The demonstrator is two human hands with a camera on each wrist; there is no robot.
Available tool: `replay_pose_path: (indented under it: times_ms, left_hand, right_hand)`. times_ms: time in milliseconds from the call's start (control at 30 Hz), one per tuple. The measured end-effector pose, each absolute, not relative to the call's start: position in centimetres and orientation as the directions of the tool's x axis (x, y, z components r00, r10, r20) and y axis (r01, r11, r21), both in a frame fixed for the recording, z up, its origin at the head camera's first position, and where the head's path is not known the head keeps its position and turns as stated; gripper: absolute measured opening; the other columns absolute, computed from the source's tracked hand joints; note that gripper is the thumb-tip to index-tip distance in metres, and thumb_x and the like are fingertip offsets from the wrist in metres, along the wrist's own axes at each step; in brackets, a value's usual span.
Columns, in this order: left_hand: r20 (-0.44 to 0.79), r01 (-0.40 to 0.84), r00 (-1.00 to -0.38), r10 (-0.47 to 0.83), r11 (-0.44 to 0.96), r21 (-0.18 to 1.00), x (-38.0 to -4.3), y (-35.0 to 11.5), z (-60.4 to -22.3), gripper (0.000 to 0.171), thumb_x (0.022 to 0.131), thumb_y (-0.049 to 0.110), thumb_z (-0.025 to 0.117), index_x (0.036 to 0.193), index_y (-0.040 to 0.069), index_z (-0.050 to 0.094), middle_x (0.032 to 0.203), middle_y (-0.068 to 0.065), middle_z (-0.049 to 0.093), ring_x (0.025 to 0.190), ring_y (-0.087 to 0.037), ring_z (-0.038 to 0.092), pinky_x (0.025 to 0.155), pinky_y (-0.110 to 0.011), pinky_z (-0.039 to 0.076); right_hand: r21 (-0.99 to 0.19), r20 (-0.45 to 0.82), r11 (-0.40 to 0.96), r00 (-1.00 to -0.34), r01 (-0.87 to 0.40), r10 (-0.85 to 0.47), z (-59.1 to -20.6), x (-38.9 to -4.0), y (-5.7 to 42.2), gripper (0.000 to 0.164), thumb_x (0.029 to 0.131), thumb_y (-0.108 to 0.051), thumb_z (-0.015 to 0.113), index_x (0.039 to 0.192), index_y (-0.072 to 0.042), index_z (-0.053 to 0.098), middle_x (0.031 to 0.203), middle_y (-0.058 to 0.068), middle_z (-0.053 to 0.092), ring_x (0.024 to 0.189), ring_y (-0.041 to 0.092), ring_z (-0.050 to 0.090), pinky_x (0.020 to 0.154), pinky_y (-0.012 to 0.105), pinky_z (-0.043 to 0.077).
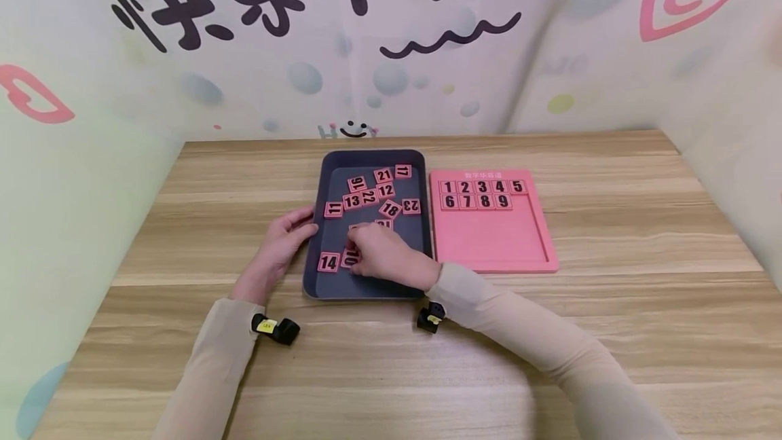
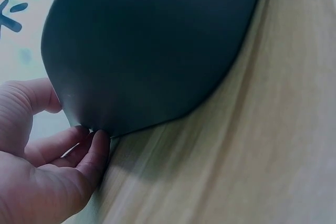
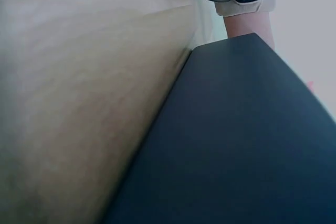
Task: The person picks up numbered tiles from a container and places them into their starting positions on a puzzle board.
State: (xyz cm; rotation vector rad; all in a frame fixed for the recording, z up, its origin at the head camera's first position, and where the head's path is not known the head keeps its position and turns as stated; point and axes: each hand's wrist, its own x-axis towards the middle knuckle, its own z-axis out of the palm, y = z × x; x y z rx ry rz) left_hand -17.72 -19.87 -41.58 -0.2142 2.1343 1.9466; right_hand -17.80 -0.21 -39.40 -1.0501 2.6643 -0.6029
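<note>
A dark grey tray (image 1: 366, 292) lies on the table with several loose pink number tiles in it. My left hand (image 1: 282, 243) holds the tray's left side; in the left wrist view its fingertips (image 2: 100, 142) press the outer wall. Inside the tray my right hand (image 1: 387, 257) reaches down with bent fingers, pinching the number 10 tile (image 1: 349, 258), which they partly cover. Just left of it lies the number 14 tile (image 1: 328, 262). Behind the hand, the 11 tile (image 1: 333, 209) and 18 tile (image 1: 389, 209) lie among others. Two more tiles are partly hidden by that hand.
Beside the tray on the right is a pink puzzle board (image 1: 489, 243), tiles 1 to 5 in its top row and 6 to 9 below. Printed cloth (image 1: 427, 100) hangs behind the wooden table (image 1: 641, 257). The right wrist view is mostly tray wall (image 3: 236, 129).
</note>
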Motion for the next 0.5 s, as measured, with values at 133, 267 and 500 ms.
replay_pose_path:
  times_ms: [133,267,500]
  left_hand:
    - [-0.27,-0.264,-0.961,0.053,0.092,0.96,-17.8,-19.9,-41.7,0.049,0.093,0.0,0.048,0.14,-0.005,0.036,0.144,-0.019,0.037,0.127,-0.026,0.04,0.092,-0.014,0.041]
    - [-0.272,-0.267,-0.961,0.046,0.09,0.959,-17.8,-19.8,-41.9,0.049,0.093,-0.001,0.048,0.14,-0.006,0.036,0.144,-0.019,0.038,0.128,-0.026,0.039,0.093,-0.015,0.041]
    - [-0.265,-0.259,-0.962,0.06,0.087,0.962,-17.8,-19.8,-41.8,0.05,0.093,0.0,0.048,0.141,-0.005,0.035,0.145,-0.019,0.036,0.128,-0.026,0.039,0.093,-0.015,0.041]
  right_hand:
    - [-0.453,-0.039,0.644,-0.709,-0.616,-0.705,-39.4,-17.9,0.0,0.022,0.075,-0.013,0.076,0.093,-0.005,0.066,0.08,0.002,0.058,0.064,0.012,0.053,0.057,0.02,0.044]
    - [-0.501,-0.016,0.609,-0.698,-0.614,-0.716,-39.0,-18.0,0.7,0.024,0.074,-0.01,0.075,0.095,-0.004,0.066,0.081,0.003,0.058,0.069,0.013,0.052,0.06,0.022,0.044]
    - [-0.534,0.017,0.602,-0.72,-0.594,-0.694,-37.0,-18.3,3.0,0.03,0.074,-0.01,0.075,0.101,-0.004,0.066,0.089,0.004,0.058,0.079,0.016,0.049,0.069,0.026,0.044]
